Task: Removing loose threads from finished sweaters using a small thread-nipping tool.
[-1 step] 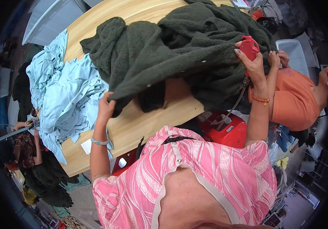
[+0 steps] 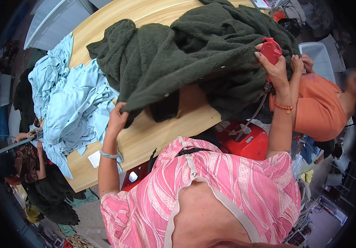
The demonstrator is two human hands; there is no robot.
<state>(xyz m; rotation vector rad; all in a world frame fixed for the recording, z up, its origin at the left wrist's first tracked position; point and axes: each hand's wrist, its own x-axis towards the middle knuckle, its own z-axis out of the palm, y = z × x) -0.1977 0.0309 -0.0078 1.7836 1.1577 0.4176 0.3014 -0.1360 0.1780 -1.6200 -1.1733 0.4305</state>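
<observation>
A dark green fleece garment (image 2: 157, 53) with small snaps along its edge lies heaped on the table. My left hand (image 2: 117, 117) pinches one corner, and the edge stretches taut toward the right, lifted off the tabletop. In my right hand (image 2: 274, 68) is a red air blow gun (image 2: 272, 50), held upright beside the garment's right end. A hose (image 2: 257, 111) runs down from its metal fitting. Whether my right fingers also hold the cloth edge cannot be seen. Pale blue garments (image 2: 68, 103) lie piled just left of my left hand.
The wooden table (image 2: 145, 142) curves in front of me, with a red stool (image 2: 244, 140) under its near edge. A co-worker in an orange top (image 2: 320, 107) is close to my right arm; another person (image 2: 29, 161) is at far left. Plastic bins (image 2: 318, 60) stand beyond.
My left hand has shifted slightly right and down with the garment corner. The snapped edge has moved a little. The co-worker's head at right is blurred by motion.
</observation>
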